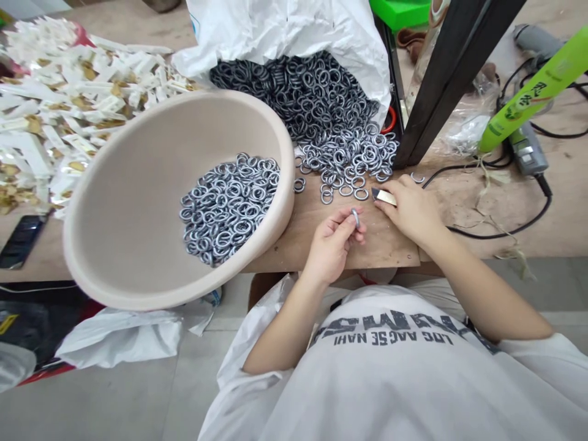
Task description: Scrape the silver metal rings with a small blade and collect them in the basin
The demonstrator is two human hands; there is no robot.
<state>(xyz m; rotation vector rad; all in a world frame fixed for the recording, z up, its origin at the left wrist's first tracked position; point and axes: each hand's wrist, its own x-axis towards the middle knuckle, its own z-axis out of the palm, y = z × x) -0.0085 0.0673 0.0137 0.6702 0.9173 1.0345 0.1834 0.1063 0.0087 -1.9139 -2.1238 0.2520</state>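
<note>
Pinched between the thumb and fingers of my left hand [333, 240] is a single grey ring [355, 218], held upright above the table edge. My right hand [411, 208] is closed around a small cutter blade [384, 196] with a dark tip and a pale body, which points left toward the loose rings. Just beyond both hands lies a spread of shiny grey rings [351, 153], spilling from a heap of darker rings [298, 86] in a white sack [294, 27]. Left of my left hand stands a large beige basin [124, 184] with many rings [229, 208] inside.
A dark metal post [452, 86] rises beyond my right hand. To the right are a power tool [528, 150] with a black cable and a bright green tube [535, 92]. White plastic pieces [55, 110] pile up at left, near a phone [22, 241].
</note>
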